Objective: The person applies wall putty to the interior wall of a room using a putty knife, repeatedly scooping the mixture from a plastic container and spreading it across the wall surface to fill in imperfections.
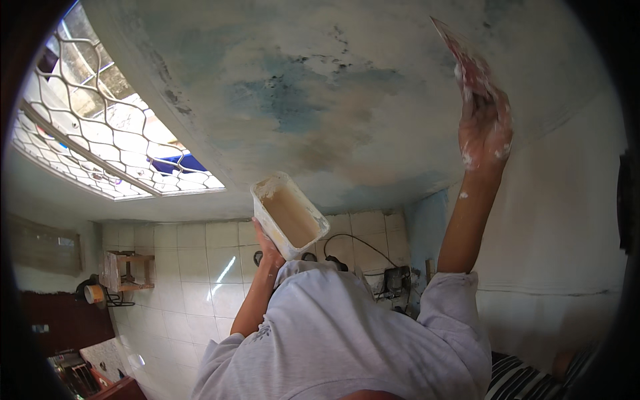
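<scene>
My left hand grips a white rectangular plastic tub by its side, fingers partly hidden beneath it. Pale paste coats the tub's inside walls and rim, and its opening tilts toward me. Raised high on the right, my right hand is closed around a flat, reddish, see-through scraper smeared with white paste. The scraper's blade lies at the wall, which has patchy blue, white and brown areas and dark specks. White smears spot my right wrist and forearm.
A window with a wavy metal grille is at the upper left. Below, the tiled floor holds a small wooden stool and, near my feet, a dark device with a cable. Striped fabric lies at the lower right.
</scene>
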A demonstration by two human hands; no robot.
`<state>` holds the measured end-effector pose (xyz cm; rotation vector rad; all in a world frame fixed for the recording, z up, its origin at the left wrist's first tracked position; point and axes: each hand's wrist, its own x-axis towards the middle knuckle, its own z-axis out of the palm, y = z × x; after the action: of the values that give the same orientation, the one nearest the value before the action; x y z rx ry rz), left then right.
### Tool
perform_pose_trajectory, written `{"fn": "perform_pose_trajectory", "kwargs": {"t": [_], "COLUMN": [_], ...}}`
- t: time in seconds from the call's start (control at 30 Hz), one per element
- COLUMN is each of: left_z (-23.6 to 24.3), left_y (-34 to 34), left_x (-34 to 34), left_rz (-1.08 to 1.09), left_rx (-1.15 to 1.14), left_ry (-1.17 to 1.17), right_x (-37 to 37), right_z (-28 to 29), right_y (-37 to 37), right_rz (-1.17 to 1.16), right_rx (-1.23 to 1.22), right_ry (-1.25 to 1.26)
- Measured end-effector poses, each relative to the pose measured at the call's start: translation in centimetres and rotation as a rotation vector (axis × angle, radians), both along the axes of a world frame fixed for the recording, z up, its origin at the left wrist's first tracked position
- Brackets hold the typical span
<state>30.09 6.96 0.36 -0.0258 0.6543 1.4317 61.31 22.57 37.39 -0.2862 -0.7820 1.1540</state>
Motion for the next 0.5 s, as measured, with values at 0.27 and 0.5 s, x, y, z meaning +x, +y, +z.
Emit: {"fn": "perform_pose_trajectory", "kwargs": {"t": [0.27, 0.5], "left_z": [0.5, -1.1], "left_y": [-3.5, -6.3], "left_x": [-3.6, -8.8], "left_rz": [0.128, 0.306], "left_rx": [-0.036, -0.093], "left_ry": [0.075, 0.111], "right_x": [-7.1, -13.4], "right_z": [-20.0, -42.2], "right_y": [-4.3, -4.6], "right_rz": [-0.075, 0.08], "right_rx": [-0.277, -0.79], "right_ry": [-0.278, -0.458]}}
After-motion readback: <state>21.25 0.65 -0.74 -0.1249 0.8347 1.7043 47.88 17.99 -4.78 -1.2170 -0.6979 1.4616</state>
